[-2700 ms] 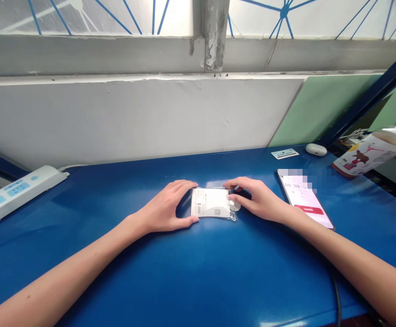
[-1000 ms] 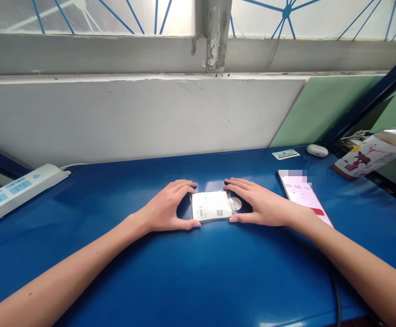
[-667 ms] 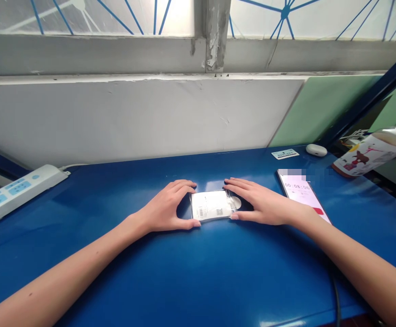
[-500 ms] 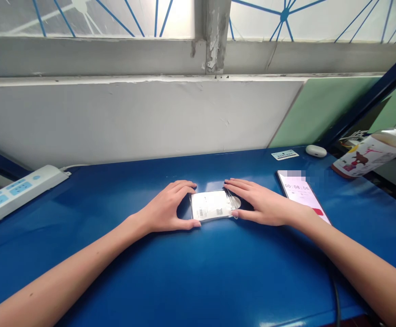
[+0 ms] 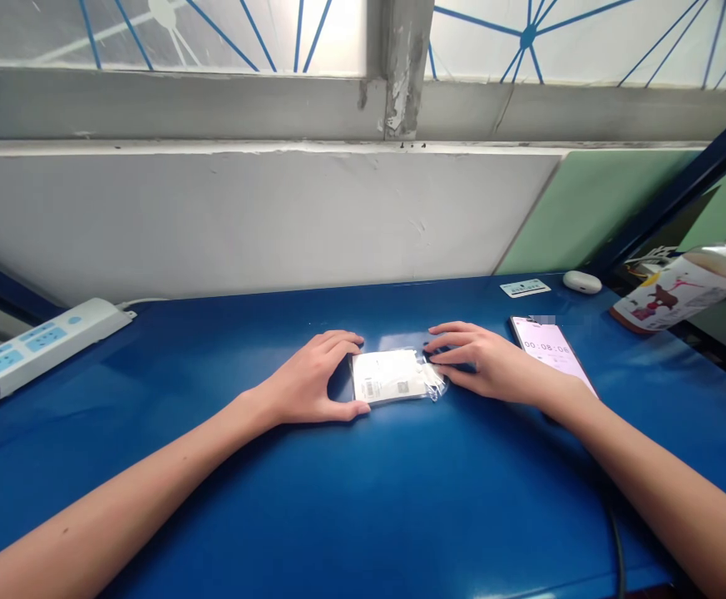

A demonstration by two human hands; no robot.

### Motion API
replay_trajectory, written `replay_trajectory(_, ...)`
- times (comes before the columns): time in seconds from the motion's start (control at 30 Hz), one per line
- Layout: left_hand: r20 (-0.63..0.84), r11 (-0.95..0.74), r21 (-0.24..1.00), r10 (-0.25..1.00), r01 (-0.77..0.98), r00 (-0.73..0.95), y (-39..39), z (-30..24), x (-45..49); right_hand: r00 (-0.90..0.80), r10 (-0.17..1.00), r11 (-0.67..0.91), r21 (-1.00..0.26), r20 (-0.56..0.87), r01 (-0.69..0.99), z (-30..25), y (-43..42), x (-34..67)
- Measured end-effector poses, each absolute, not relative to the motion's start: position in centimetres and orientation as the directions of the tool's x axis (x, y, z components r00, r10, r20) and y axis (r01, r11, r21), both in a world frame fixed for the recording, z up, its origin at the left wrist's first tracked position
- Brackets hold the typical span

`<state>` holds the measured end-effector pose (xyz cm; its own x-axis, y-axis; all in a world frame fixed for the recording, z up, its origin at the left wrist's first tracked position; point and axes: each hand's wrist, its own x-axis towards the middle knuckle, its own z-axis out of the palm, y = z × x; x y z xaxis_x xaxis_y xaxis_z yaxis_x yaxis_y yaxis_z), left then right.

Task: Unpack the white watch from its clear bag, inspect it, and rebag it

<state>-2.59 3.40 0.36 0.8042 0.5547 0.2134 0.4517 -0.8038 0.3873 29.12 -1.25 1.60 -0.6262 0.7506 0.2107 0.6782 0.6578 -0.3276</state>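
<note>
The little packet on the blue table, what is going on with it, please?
A person handles a small clear packet with a white label, lying flat on the blue table. The left hand holds its left end between thumb and fingers. The right hand lies open, fingertips on the crumpled right end. A phone lies beside it.

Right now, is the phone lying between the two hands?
No, the clear packet lies between the left hand and the right hand; the phone lies beyond the right hand.
</note>
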Motion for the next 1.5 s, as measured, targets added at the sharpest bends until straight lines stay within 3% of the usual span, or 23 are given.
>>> replay_trajectory(0.27, 0.207, -0.821, 0.355, 0.536, 0.447, 0.819, 3.3, 0.5, -2.7, -0.584, 0.801, 0.586, -0.377, 0.134, 0.718, 1.6, -1.7, 28.4)
replay_trajectory(0.7, 0.268, -0.857, 0.341, 0.483, 0.386, 0.834, 3.6, 0.2, -3.0, -0.657, 0.718, 0.695, -0.206, 0.229, 0.689, 1.0, -1.8, 27.9)
replay_trajectory(0.93, 0.267, -0.855, 0.352, 0.483, 0.382, 0.834, 3.8, 0.1, -3.0, -0.608, 0.749, 0.662, -0.346, 0.263, 0.665, 1.1, -2.4, 27.5)
replay_trajectory(1.3, 0.269, -0.858, 0.347, 0.477, 0.378, 0.836, 3.9, 0.1, -3.1, -0.510, 0.774, 0.633, -0.434, 0.374, 0.641, -0.8, -2.2, 26.7)
replay_trajectory(1.5, 0.266, -0.863, 0.333, 0.473, 0.380, 0.840, 3.7, 0.2, -3.0, -0.560, 0.742, 0.669, -0.363, 0.368, 0.648, -0.8, -2.2, 26.5)
